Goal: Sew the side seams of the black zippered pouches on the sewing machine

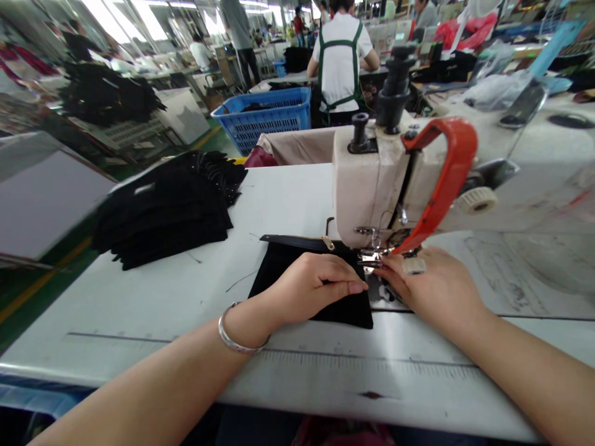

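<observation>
1. The left hand (311, 286) lies palm down, fingers curled loosely, pressing flat on a black fabric piece (288, 272); it clasps nothing, only holds the cloth down
2. The right hand (432, 288) rests beside it, fingertips reaching to the presser foot (372, 257) at the fabric's right edge; whether they pinch the cloth cannot be told
3. The black fabric piece lies flat on the white table (186, 297), just in front of the sewing machine (372, 186), its right side under the machine's head
4. A silver bangle (237, 341) circles the left wrist
5. An orange guard (446, 179) curves down the machine's front toward the needle area
6. A stack of black fabric (171, 210) sits on the table well to the left
7. Behind the table stands a blue basket (269, 114), and beyond it a person in a white shirt with green apron straps (341, 56) faces away
</observation>
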Motion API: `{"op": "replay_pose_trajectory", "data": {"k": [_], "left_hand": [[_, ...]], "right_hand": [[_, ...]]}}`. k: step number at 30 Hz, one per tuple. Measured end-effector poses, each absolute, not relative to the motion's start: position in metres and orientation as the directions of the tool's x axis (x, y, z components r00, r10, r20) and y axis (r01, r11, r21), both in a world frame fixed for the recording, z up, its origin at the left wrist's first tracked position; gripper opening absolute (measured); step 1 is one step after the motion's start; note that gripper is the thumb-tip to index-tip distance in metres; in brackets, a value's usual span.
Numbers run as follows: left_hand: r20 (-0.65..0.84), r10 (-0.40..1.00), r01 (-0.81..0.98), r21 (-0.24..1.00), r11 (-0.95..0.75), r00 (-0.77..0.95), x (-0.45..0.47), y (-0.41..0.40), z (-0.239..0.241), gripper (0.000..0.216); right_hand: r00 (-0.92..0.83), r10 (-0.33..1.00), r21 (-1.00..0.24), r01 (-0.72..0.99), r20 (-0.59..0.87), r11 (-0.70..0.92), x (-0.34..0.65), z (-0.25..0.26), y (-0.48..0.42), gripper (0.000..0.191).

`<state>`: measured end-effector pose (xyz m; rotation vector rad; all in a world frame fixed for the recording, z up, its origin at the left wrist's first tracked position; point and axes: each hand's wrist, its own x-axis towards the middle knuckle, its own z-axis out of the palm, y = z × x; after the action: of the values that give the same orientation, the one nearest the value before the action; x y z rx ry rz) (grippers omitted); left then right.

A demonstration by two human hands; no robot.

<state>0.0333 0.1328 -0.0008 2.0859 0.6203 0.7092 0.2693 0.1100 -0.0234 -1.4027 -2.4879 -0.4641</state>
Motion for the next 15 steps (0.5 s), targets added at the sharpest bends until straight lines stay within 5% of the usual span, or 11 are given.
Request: {"op": "replay_pose_trajectory", "data": {"k": [3, 5, 7, 9, 12, 15], "left_hand": [[0.253, 0.646, 0.225, 0.796, -0.562, 0.720, 0.022, 0.141, 0.005, 0.015], [0.298, 0.773, 0.417, 0.706, -0.573, 0.560, -0.001, 0.150, 0.017, 0.015], [0.478, 0.851, 0.713, 0.518, -0.473, 0.217, -0.031, 0.157, 0.032, 0.025], [0.592, 0.797, 0.879, 0.308, -0.365, 0.124, -0.055, 0.154, 0.044, 0.039], [0.563, 0.767, 0.854, 0.192, -0.484, 0.308, -0.054, 0.133, 0.047, 0.028], [0.293, 0.647, 0.600, 0.244, -0.762, 0.704, -0.019, 0.108, 0.032, 0.033]], "right_hand": [[-0.485, 0.800, 0.159, 0.874, 0.352, 0.460, 0.271, -0.015, 0.109, 0.028], [-0.398, 0.858, 0.087, 0.916, 0.324, 0.392, 0.289, -0.010, 0.106, 0.030], [-0.276, 0.924, 0.031, 0.960, 0.264, 0.278, 0.318, -0.006, 0.103, 0.031], [-0.202, 0.953, 0.075, 0.979, 0.225, 0.189, 0.350, -0.004, 0.100, 0.037], [-0.298, 0.909, 0.148, 0.953, 0.291, 0.265, 0.377, -0.005, 0.094, 0.046], [-0.514, 0.792, 0.067, 0.849, 0.331, 0.523, 0.364, -0.002, 0.085, 0.036]]}}
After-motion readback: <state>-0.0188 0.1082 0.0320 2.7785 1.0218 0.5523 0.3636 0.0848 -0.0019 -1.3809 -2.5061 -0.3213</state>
